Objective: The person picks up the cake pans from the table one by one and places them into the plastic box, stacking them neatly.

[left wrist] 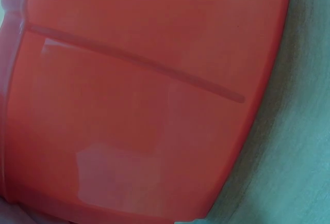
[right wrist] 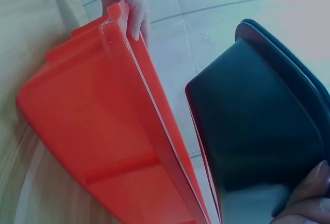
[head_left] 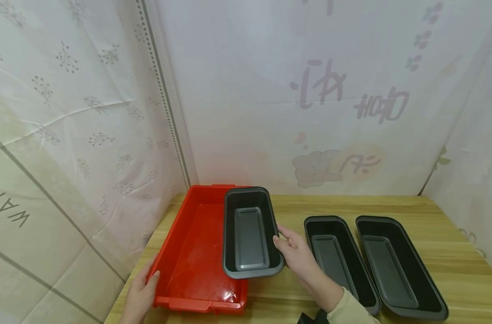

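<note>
A black loaf pan point(head_left: 252, 234) is held by its right side in my right hand point(head_left: 300, 256), thumb on the rim. It hangs over the right part of a red plastic tray point(head_left: 189, 252), apart from the tray wall in the right wrist view, where its dark outer side point(right wrist: 258, 115) shows. At the tray's near left edge my left hand point(head_left: 142, 288) grips the rim, thumb on top. From the left wrist, the tray's red outer wall point(left wrist: 134, 105) fills most of the view; only a bit of that hand appears in the lower corner.
Two more black loaf pans, a nearer one point(head_left: 339, 261) and a right-hand one point(head_left: 400, 265), lie side by side on the wooden table point(head_left: 282, 297). Printed cloth curtains point(head_left: 246, 112) close off the back and sides. A small black object point(head_left: 312, 317) shows at the bottom edge.
</note>
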Action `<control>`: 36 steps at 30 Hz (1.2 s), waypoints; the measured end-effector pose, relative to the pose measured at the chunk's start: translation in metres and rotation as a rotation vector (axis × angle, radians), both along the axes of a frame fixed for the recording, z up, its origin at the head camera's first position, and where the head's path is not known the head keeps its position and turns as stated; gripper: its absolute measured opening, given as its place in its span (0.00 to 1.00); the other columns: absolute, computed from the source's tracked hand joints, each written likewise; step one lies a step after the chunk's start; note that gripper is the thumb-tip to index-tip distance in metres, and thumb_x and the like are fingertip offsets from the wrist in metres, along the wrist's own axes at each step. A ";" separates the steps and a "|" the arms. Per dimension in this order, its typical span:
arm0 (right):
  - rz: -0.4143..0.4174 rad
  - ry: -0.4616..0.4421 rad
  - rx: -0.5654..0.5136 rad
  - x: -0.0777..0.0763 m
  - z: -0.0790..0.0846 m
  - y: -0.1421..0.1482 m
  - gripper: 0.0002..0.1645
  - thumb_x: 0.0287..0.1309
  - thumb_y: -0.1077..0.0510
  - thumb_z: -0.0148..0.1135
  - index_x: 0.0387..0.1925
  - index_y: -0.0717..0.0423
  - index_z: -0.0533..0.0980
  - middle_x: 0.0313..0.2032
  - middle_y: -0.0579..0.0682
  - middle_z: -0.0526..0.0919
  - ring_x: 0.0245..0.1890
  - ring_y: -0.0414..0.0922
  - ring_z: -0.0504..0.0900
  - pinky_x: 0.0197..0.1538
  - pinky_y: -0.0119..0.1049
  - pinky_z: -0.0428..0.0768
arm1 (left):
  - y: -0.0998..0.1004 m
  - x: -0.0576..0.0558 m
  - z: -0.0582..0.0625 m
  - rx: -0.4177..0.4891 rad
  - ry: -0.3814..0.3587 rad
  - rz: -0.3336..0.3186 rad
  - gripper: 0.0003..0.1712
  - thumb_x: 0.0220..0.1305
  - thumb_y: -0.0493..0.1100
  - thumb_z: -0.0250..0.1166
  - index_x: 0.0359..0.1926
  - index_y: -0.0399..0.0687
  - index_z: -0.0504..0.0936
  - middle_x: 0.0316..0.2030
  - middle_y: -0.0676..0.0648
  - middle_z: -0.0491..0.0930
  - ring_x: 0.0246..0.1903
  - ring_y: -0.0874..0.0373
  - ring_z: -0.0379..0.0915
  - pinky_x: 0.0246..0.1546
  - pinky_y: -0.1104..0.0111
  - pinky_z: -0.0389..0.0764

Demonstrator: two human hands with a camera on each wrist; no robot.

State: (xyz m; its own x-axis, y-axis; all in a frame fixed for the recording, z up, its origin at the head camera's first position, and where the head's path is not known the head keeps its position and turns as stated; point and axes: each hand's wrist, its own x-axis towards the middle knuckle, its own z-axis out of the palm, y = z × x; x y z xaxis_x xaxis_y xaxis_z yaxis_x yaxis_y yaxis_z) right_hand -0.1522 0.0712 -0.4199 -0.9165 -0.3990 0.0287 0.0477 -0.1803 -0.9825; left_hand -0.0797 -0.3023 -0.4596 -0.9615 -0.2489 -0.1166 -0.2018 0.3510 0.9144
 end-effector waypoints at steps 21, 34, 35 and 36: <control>0.019 0.011 -0.033 -0.008 -0.006 -0.025 0.37 0.74 0.59 0.47 0.73 0.71 0.45 0.53 0.73 0.76 0.52 0.60 0.78 0.51 0.41 0.79 | 0.000 0.000 0.000 0.007 -0.001 -0.002 0.30 0.77 0.34 0.42 0.76 0.36 0.47 0.68 0.26 0.56 0.59 0.38 0.64 0.48 0.58 0.79; 0.045 0.030 -0.083 -0.013 -0.008 -0.042 0.36 0.73 0.62 0.47 0.72 0.73 0.46 0.54 0.75 0.74 0.51 0.62 0.78 0.49 0.42 0.80 | -0.001 0.000 -0.001 0.015 0.010 -0.007 0.30 0.77 0.34 0.42 0.76 0.37 0.48 0.68 0.26 0.56 0.60 0.39 0.64 0.48 0.59 0.79; 0.046 0.035 -0.082 -0.013 -0.008 -0.044 0.36 0.73 0.62 0.47 0.72 0.73 0.46 0.54 0.75 0.74 0.52 0.62 0.77 0.49 0.43 0.80 | -0.001 0.000 -0.002 0.006 0.010 -0.007 0.30 0.77 0.34 0.42 0.76 0.36 0.48 0.68 0.26 0.56 0.59 0.39 0.65 0.47 0.60 0.79; 0.045 0.040 -0.078 -0.014 -0.008 -0.045 0.35 0.73 0.63 0.47 0.72 0.74 0.46 0.55 0.75 0.74 0.52 0.63 0.77 0.49 0.43 0.80 | -0.001 0.000 -0.002 0.001 0.013 -0.008 0.30 0.77 0.34 0.42 0.75 0.36 0.48 0.68 0.26 0.57 0.59 0.40 0.65 0.47 0.60 0.79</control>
